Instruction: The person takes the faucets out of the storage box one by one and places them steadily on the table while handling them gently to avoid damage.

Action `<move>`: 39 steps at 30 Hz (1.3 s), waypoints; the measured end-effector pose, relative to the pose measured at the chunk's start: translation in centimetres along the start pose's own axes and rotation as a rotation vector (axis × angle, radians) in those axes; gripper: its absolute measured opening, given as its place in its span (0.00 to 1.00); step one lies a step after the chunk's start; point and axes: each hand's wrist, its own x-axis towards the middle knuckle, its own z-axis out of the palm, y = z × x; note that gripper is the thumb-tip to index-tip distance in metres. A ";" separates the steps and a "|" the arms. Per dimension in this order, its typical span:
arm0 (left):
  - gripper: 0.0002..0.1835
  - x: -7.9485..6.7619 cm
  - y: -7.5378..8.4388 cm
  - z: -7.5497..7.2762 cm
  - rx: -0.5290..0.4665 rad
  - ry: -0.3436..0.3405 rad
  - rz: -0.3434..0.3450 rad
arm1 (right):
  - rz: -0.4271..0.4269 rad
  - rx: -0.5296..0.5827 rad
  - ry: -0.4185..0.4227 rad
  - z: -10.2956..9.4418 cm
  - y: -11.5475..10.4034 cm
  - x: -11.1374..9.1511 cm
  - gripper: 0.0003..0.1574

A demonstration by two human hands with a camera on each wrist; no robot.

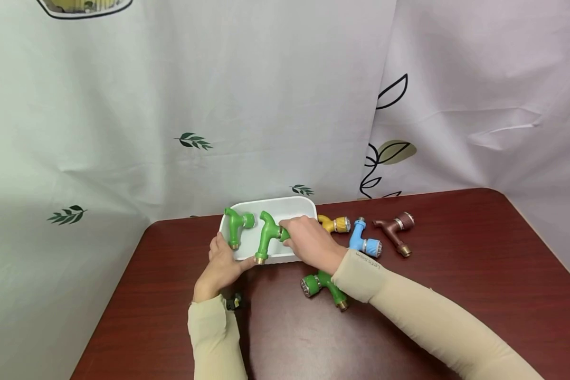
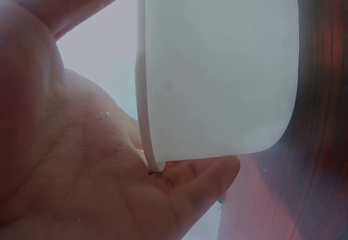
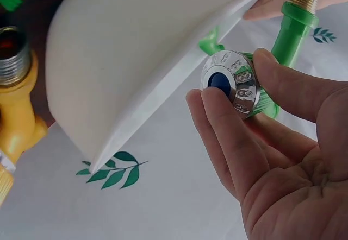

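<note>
My right hand (image 1: 313, 243) grips a green tap (image 1: 267, 235) by its knob, above the white plastic basin (image 1: 290, 209). The brass threaded end of this tap points toward me. In the right wrist view, fingers and thumb close around the ribbed knob, whose chrome face has a dark blue centre (image 3: 218, 81). Another green tap (image 1: 235, 227) lies inside the basin at its left. My left hand (image 1: 224, 269) holds the basin's near left corner, thumb along the front and fingers along the left side. In the left wrist view, the basin's outer wall (image 2: 223, 71) fills the middle.
Right of the basin lie a yellow tap (image 1: 337, 224), a light blue tap (image 1: 363, 243) and a dark red tap (image 1: 396, 229). A third green tap (image 1: 323, 287) lies under my right forearm, partly hidden. The reddish table (image 1: 456, 264) backs onto a pale curtain (image 1: 266, 105).
</note>
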 end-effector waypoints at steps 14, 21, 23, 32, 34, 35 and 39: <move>0.68 -0.2 0.0 -0.2 -0.003 -0.008 0.003 | -0.022 0.014 0.040 -1.6 1.6 -2.3 0.15; 0.68 -0.1 0.0 -0.1 -0.010 -0.010 0.007 | -0.033 0.019 0.036 -2.1 2.3 -3.4 0.16; 0.68 -0.1 0.0 -0.2 -0.009 -0.010 0.007 | -0.035 0.020 0.034 -2.2 2.5 -3.7 0.19; 0.68 -0.2 0.1 -0.2 -0.009 -0.014 0.003 | -0.045 -0.002 0.039 -2.5 3.3 -5.2 0.20; 0.68 -0.2 0.1 -0.2 -0.010 -0.013 0.002 | -0.046 -0.012 0.039 -2.6 3.5 -5.6 0.21; 0.68 -0.2 0.1 -0.2 -0.011 -0.014 0.001 | -0.047 -0.015 0.039 -2.7 3.5 -5.7 0.21; 0.68 -0.2 0.1 -0.2 -0.012 -0.020 -0.002 | -0.047 -0.017 0.041 -2.9 3.9 -6.5 0.22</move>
